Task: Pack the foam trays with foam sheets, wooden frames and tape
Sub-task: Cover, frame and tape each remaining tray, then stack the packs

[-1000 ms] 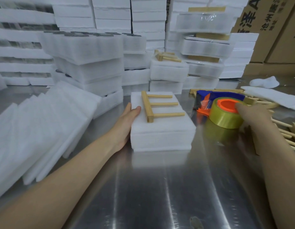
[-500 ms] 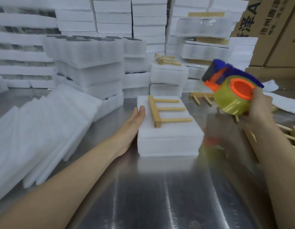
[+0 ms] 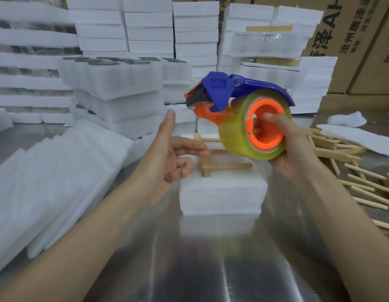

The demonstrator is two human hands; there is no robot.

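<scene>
Right hand: my right hand (image 3: 291, 147) grips the tape dispenser (image 3: 219, 90) from below, thumb hooked into the orange core, fingers wrapped round the tape roll (image 3: 232, 136)
Left hand: my left hand (image 3: 165, 155) holds nothing; thumb up, forefinger straight and pointing toward the dispenser, the other fingers loosely curled in
Hands, relation: apart, both raised above the table, the left near the dispenser's cutter end without touching it
Tape dispenser: blue guard over an orange body, yellowish clear roll, held in the air above the trays, cutter end to my left
Foam trays: a foam tray stack (image 3: 221, 195) stands on the steel table (image 3: 189, 269) straight ahead of me, below and between my hands
Frame: one wooden frame (image 3: 226, 166) lies flat on top of that stack, partly hidden by the roll and my left fingers
Sheets: foam sheets (image 3: 47, 171) lean in a pile on the table at my left
Spare stock: loose wooden frames (image 3: 332, 153) lie heaped at my right, well apart from the stack
Background: packed foam trays (image 3: 115, 88) are piled along the far side; cardboard boxes (image 3: 354, 40) stand behind them at the right
</scene>
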